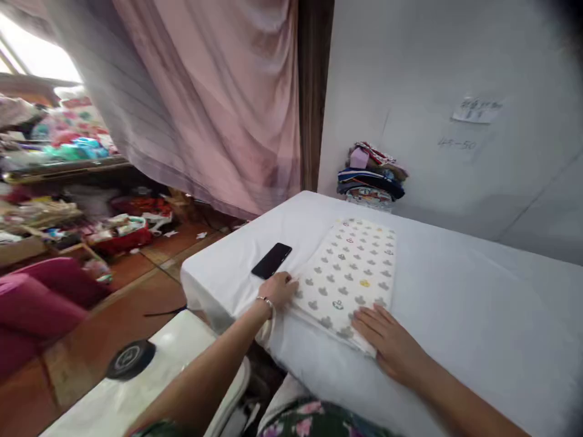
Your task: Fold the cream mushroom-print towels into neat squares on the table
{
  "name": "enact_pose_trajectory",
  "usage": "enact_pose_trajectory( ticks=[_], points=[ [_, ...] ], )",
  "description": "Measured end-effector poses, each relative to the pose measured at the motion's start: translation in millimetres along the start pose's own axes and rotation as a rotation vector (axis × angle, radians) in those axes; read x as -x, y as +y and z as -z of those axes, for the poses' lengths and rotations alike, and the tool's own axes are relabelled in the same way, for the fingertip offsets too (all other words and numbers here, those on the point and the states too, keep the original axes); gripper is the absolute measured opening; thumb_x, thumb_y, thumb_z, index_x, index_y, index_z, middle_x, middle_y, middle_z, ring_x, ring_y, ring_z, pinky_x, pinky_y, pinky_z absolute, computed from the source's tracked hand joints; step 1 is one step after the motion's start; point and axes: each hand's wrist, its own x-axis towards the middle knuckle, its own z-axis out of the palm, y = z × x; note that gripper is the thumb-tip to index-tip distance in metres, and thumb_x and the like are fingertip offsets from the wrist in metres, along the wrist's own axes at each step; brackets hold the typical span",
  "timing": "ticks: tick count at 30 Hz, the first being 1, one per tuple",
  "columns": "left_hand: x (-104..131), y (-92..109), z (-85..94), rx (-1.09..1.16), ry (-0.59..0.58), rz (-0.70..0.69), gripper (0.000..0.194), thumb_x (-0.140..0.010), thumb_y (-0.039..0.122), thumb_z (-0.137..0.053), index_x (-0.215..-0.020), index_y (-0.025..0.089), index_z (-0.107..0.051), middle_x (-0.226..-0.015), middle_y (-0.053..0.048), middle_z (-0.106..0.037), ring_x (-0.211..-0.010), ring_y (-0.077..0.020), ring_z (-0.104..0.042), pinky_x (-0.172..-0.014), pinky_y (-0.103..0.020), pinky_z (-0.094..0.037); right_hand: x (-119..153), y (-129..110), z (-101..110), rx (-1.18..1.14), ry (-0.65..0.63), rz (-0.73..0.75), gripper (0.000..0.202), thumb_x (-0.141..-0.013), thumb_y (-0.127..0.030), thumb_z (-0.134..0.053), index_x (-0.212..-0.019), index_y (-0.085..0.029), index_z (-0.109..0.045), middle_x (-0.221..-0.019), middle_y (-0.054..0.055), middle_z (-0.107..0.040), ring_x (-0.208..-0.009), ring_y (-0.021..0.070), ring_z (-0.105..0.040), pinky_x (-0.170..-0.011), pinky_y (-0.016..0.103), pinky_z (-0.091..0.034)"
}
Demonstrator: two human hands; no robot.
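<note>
Left grip: the left hand (281, 287) is lying flat with fingers loosely spread, released, grasping nothing; its fingertips are pressing on the near left edge of the folded cloth (350, 276).
Right grip: the right hand (392, 343) is resting palm down, fingers straight and together, released; the fingertips are touching the near right corner of the same cloth.
Wrist: a thin bracelet (266, 301) is sitting around the left wrist.
Folded cloth: it is lying flat as a neat rectangle on the white worktop (478, 303), its long side running away from the person; it is pale with rows of small grey shapes and a few coloured ones.
Phone: a black phone (272, 260) is lying face up on the worktop just beside the cloth's left side, near the left hand but apart from it.
Clothes pile: a stack of folded garments (371, 176) is sitting at the far end of the worktop against the wall (455, 60).
Wall: a paper note (476, 110) is sticking to it; the writing is too blurred to read.
Curtain: a pink curtain (214, 97) is hanging to the left behind the worktop.
Floor side: a red-brown tiled floor (150, 279) is showing with cluttered shelves (54, 164) beyond.
</note>
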Motion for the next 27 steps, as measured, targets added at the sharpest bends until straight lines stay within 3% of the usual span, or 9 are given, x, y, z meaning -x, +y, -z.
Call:
enact_pose_trajectory(
  ticks=[4,8,11,14,19,21,24,27],
  points=[
    [-1.4,8.9,4.1,0.068,-0.052,-0.003,0.029,-0.076,0.042,-0.049,-0.095,0.022,-0.059,-0.096,-0.004,-0.066,-0.089,-0.0216,-0.06,-0.069,-0.027,-0.042,8.0,26.7,10.5,-0.082,0.13,0.055,0.059,-0.072,-0.004,-0.04,-0.129,-0.019,-0.043,-0.129,0.008,-0.052,-0.122,0.0185,-0.042,-0.107,0.045,-0.027],
    [20.8,20.2,-12.8,0.19,-0.142,-0.113,0.032,-0.074,0.042,-0.052,-0.099,0.022,-0.057,-0.089,-0.001,-0.066,-0.079,-0.0178,-0.061,-0.063,-0.025,-0.042,45.0,43.4,35.7,-0.094,0.191,0.009,0.052,-0.08,-0.015,-0.044,-0.131,-0.025,-0.041,-0.129,0.005,-0.052,-0.123,0.0209,-0.043,-0.107,0.05,-0.023],
    [38.0,23.4,-27.2,0.216,-0.17,-0.178,0.034,-0.074,0.043,-0.054,-0.1,0.021,-0.055,-0.083,0.0,-0.065,-0.074,-0.0169,-0.061,-0.061,-0.025,-0.041,74.5,40.5,36.3,-0.105,0.065,-0.059,0.052,-0.079,-0.013,-0.042,-0.129,-0.029,-0.044,-0.133,0.002,-0.048,-0.127,0.0224,-0.037,-0.106,0.051,-0.025],
    [46.0,20.4,-30.7,0.208,-0.111,-0.194,0.033,-0.075,0.041,-0.054,-0.102,0.022,-0.054,-0.079,0.002,-0.064,-0.072,-0.016,-0.059,-0.062,-0.025,-0.042,88.6,27.0,27.6,-0.166,-0.045,-0.13,0.056,-0.079,-0.012,-0.04,-0.132,-0.029,-0.04,-0.138,0.003,-0.041,-0.131,0.0243,-0.03,-0.102,0.054,-0.03],
    [54.0,10.9,-17.0,0.205,0.101,-0.323,0.018,-0.078,0.028,-0.051,-0.093,0.021,-0.059,-0.092,0.001,-0.06,-0.066,-0.0107,-0.056,-0.064,-0.025,-0.043,74.2,3.8,42.2,-0.324,0.092,-0.221,0.051,-0.086,-0.014,-0.039,-0.134,-0.029,-0.036,-0.137,0.004,-0.043,-0.13,0.0231,-0.032,-0.104,0.051,-0.03],
    [58.8,7.0,-12.7,0.217,0.109,-0.471,0.019,-0.078,0.02,-0.049,-0.094,0.021,-0.059,-0.094,0.0,-0.059,-0.069,-0.0099,-0.056,-0.067,-0.024,-0.045,62.4,-4.3,50.9,-0.363,0.13,-0.24,0.046,-0.087,-0.018,-0.042,-0.131,-0.029,-0.04,-0.132,0.005,-0.047,-0.126,0.0231,-0.038,-0.101,0.046,-0.037],
    [64.3,2.6,-12.7,0.153,0.074,-0.703,0.029,-0.076,0.015,-0.05,-0.103,0.023,-0.058,-0.106,-0.002,-0.057,-0.09,-0.0138,-0.056,-0.077,-0.025,-0.046,45.4,-14.3,52.8,-0.315,0.11,-0.27,0.036,-0.086,-0.027,-0.049,-0.122,-0.025,-0.049,-0.12,0.008,-0.055,-0.113,0.0242,-0.048,-0.09,0.041,-0.045],
    [63.8,2.1,-16.9,0.003,0.068,-0.791,0.036,-0.074,0.012,-0.051,-0.108,0.023,-0.056,-0.114,-0.004,-0.054,-0.103,-0.0188,-0.05,-0.081,-0.029,-0.045,33.1,-19.4,43.9,-0.239,0.046,-0.273,0.03,-0.086,-0.032,-0.05,-0.114,-0.023,-0.055,-0.111,0.009,-0.058,-0.102,0.0236,-0.052,-0.083,0.04,-0.048]
  ],
)
